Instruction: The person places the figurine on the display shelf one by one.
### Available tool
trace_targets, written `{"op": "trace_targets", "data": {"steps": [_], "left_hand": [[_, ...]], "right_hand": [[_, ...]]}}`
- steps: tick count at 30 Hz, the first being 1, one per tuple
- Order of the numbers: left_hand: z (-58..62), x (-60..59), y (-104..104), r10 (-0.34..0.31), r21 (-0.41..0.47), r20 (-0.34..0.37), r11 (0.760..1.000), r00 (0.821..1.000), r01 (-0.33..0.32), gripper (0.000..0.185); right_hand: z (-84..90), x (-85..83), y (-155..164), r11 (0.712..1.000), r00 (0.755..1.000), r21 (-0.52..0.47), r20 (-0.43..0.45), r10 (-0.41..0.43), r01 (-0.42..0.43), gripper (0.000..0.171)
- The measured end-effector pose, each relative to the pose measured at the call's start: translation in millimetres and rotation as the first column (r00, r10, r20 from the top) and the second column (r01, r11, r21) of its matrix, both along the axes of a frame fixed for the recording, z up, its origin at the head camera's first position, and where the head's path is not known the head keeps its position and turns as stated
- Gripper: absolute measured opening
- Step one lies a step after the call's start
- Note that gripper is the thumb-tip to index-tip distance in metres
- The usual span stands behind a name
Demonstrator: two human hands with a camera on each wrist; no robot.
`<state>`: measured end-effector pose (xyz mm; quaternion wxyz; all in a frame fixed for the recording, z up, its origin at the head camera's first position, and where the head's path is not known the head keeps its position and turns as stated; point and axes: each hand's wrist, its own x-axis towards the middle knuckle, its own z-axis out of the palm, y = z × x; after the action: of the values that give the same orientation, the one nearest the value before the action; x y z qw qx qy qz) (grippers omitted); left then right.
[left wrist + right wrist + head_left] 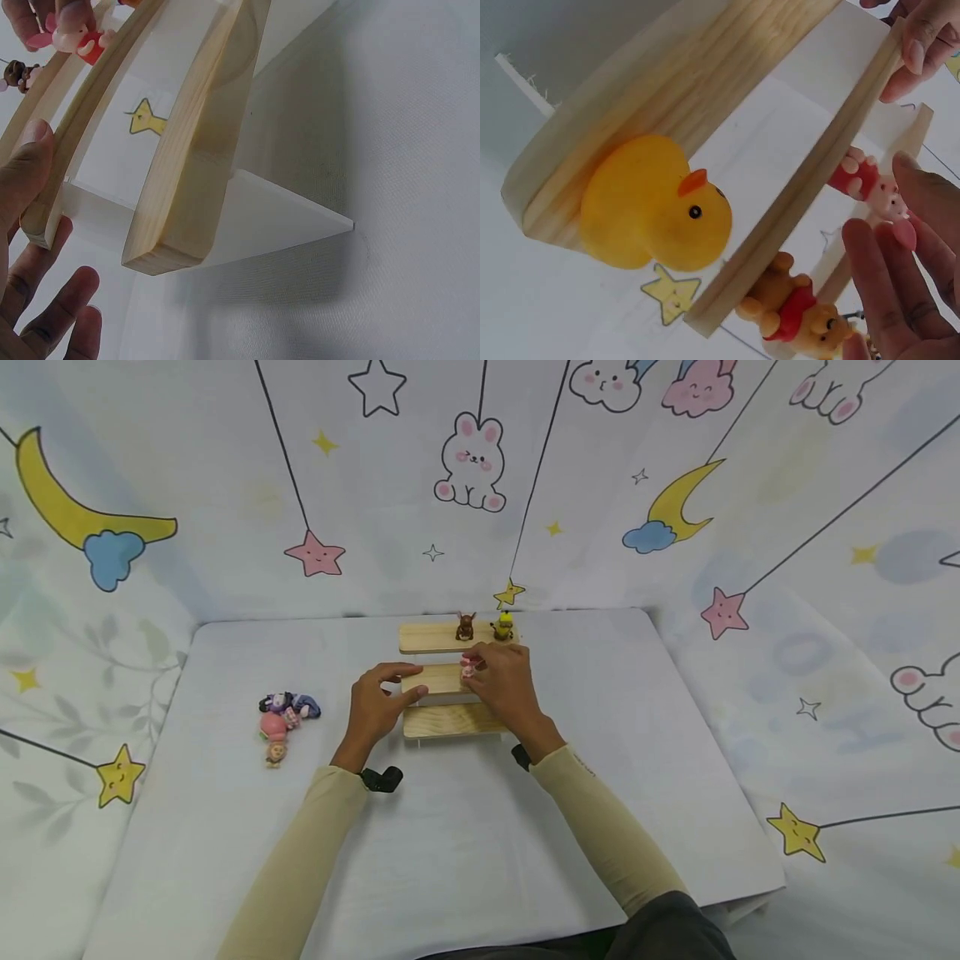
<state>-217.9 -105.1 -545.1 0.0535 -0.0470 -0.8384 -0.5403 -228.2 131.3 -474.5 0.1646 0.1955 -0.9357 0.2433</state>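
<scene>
A three-tier display stand with wooden shelves (453, 720) stands on the table. My left hand (377, 703) grips the left end of the middle shelf (431, 680), thumb at its front edge and a finger behind. On that shelf, a piglet figurine (866, 181) in red stands upright, its head and ear pinched by the fingers of my right hand (507, 683). Beside it, the right wrist view shows a bear figurine (799, 311) in a red shirt. A yellow rubber duck (656, 202) sits on the lowest shelf; in the head view my right hand hides it.
On the top shelf stand a brown eared figurine (465, 627) and a yellow-topped figurine (502, 626). Several small toys, among them a pink round one (273, 726), lie together on the white table (225, 843) to the left. A printed cloth (405, 485) hangs behind.
</scene>
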Motion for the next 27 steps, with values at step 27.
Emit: {"op": "trace_targets", "data": {"steps": [27], "left_hand": [[2.8,1.1,1,-0.001,0.002,0.012,1.000,1.000,0.001,0.041]], "right_hand": [[-25.5,15.2,73,0.907,0.963,-0.344,0.199,-0.180,0.241,0.054]]}}
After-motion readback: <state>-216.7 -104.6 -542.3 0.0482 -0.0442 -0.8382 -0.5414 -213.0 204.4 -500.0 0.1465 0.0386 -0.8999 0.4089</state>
